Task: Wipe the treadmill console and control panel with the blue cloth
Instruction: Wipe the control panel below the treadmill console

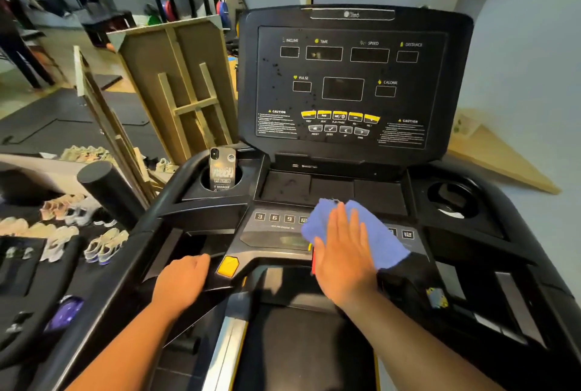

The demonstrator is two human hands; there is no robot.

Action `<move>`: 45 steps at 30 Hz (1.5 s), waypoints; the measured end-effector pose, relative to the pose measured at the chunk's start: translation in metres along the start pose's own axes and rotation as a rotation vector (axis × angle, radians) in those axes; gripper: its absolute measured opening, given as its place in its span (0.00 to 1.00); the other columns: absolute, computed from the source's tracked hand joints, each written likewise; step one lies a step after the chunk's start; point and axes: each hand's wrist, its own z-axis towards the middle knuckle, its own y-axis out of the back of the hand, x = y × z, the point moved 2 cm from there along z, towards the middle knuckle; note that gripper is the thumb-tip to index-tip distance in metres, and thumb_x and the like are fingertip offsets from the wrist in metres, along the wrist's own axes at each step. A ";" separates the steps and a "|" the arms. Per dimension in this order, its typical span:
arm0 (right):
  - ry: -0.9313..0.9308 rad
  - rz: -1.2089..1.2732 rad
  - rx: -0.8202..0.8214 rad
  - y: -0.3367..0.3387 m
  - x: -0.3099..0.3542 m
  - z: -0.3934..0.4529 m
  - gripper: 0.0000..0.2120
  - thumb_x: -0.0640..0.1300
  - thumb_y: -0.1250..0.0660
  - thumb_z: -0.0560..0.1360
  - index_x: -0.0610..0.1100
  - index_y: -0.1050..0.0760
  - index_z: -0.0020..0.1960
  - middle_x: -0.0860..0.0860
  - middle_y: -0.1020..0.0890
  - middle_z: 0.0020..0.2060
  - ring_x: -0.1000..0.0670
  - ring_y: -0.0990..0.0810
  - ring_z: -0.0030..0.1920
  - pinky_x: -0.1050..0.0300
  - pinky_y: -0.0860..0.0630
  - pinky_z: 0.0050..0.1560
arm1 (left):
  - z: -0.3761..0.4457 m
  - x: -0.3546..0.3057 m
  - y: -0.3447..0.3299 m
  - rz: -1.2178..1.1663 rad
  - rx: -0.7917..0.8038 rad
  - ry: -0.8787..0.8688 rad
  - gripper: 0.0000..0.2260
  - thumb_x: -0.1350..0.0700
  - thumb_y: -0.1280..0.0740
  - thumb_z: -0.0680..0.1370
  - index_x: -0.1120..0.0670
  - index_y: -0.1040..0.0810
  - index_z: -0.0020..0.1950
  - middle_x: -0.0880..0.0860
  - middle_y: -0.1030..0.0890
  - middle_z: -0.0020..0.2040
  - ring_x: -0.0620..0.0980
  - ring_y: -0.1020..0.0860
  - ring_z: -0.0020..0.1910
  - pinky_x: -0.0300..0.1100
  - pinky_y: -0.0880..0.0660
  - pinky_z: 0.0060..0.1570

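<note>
The black treadmill console stands upright ahead, with dark display windows, yellow buttons and small dark spots on its left half. Below it lies the control panel with numbered keys. My right hand lies flat, fingers together, pressing the blue cloth onto the middle of that panel; the cloth hides the keys under it. My left hand is closed around the black left handlebar, next to a yellow knob.
A phone stands in the left cup holder; the right cup holder is at the far side. Wooden frames lean left of the console. Several shoes lie on the floor at left. A wall is close on the right.
</note>
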 end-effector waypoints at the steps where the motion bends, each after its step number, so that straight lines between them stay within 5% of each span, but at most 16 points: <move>1: 0.077 -0.006 0.027 -0.004 0.022 0.005 0.33 0.56 0.61 0.83 0.37 0.40 0.78 0.39 0.38 0.78 0.36 0.41 0.78 0.43 0.47 0.79 | -0.001 -0.001 0.001 0.002 0.002 -0.021 0.06 0.56 0.46 0.83 0.54 0.31 0.49 0.59 0.19 0.55 0.62 0.21 0.53 0.52 0.25 0.51; 7: 0.521 0.006 0.211 -0.014 0.108 0.023 0.30 0.53 0.50 0.85 0.43 0.55 0.82 0.46 0.54 0.82 0.40 0.59 0.80 0.42 0.60 0.79 | 0.000 0.000 0.003 0.026 0.026 -0.058 0.11 0.55 0.48 0.84 0.56 0.28 0.49 0.57 0.19 0.50 0.60 0.22 0.49 0.47 0.34 0.42; 11: 0.613 -0.034 0.182 -0.011 0.070 0.013 0.29 0.54 0.54 0.83 0.45 0.48 0.81 0.49 0.48 0.81 0.44 0.54 0.81 0.46 0.61 0.77 | 0.000 0.000 0.003 -0.052 0.030 0.002 0.15 0.54 0.49 0.84 0.53 0.31 0.39 0.53 0.25 0.40 0.54 0.29 0.40 0.47 0.35 0.42; 16: 0.405 -0.060 0.107 0.001 -0.011 -0.012 0.26 0.53 0.49 0.82 0.44 0.34 0.77 0.48 0.35 0.77 0.44 0.37 0.78 0.42 0.34 0.74 | 0.005 0.006 -0.005 -0.109 0.016 0.035 0.18 0.54 0.48 0.83 0.56 0.26 0.38 0.56 0.20 0.39 0.58 0.23 0.41 0.51 0.27 0.44; 19: 0.260 -0.097 0.023 0.013 -0.070 -0.024 0.26 0.51 0.49 0.83 0.41 0.35 0.77 0.46 0.35 0.78 0.43 0.37 0.78 0.44 0.39 0.75 | 0.008 0.011 -0.009 -0.101 0.002 0.036 0.18 0.54 0.48 0.84 0.55 0.26 0.38 0.53 0.22 0.39 0.54 0.26 0.38 0.49 0.32 0.40; 22: 0.060 -0.164 0.023 0.027 -0.108 -0.036 0.29 0.53 0.60 0.84 0.41 0.38 0.78 0.45 0.36 0.78 0.43 0.38 0.78 0.44 0.39 0.75 | 0.011 0.012 -0.011 -0.065 -0.019 0.012 0.16 0.55 0.47 0.84 0.55 0.26 0.40 0.52 0.23 0.40 0.51 0.28 0.36 0.48 0.34 0.38; 27: -0.139 -0.127 -0.028 0.021 -0.085 -0.031 0.29 0.51 0.53 0.81 0.38 0.36 0.77 0.40 0.34 0.76 0.38 0.37 0.77 0.41 0.37 0.74 | 0.008 0.007 -0.007 -0.051 0.010 -0.004 0.16 0.55 0.48 0.83 0.55 0.29 0.39 0.56 0.20 0.42 0.58 0.22 0.43 0.51 0.28 0.44; 32: 0.102 -0.052 -0.005 -0.004 0.008 0.001 0.29 0.52 0.53 0.81 0.41 0.34 0.76 0.43 0.33 0.76 0.37 0.36 0.76 0.43 0.43 0.77 | 0.003 -0.001 -0.001 0.097 0.053 -0.025 0.07 0.56 0.45 0.82 0.55 0.29 0.55 0.58 0.19 0.56 0.60 0.20 0.55 0.49 0.27 0.49; 38: 0.382 -0.024 0.107 -0.019 0.101 0.011 0.30 0.54 0.56 0.81 0.41 0.40 0.78 0.43 0.36 0.77 0.37 0.41 0.78 0.38 0.42 0.75 | 0.002 0.006 0.000 -0.017 0.073 -0.053 0.08 0.56 0.46 0.83 0.51 0.34 0.45 0.59 0.19 0.52 0.63 0.21 0.53 0.54 0.24 0.52; 42: 0.487 -0.018 0.081 -0.022 0.092 0.003 0.31 0.60 0.47 0.80 0.44 0.36 0.78 0.47 0.36 0.78 0.42 0.38 0.78 0.44 0.43 0.79 | 0.002 0.006 0.008 -0.118 0.111 -0.026 0.17 0.52 0.48 0.85 0.48 0.39 0.36 0.48 0.29 0.35 0.60 0.20 0.54 0.50 0.27 0.52; 45: 0.580 0.002 0.089 -0.026 0.079 -0.005 0.36 0.55 0.38 0.74 0.44 0.39 0.79 0.49 0.42 0.80 0.44 0.44 0.80 0.47 0.53 0.78 | 0.005 0.012 0.007 -0.225 0.142 -0.030 0.14 0.52 0.48 0.84 0.54 0.33 0.40 0.53 0.20 0.44 0.59 0.21 0.51 0.51 0.25 0.53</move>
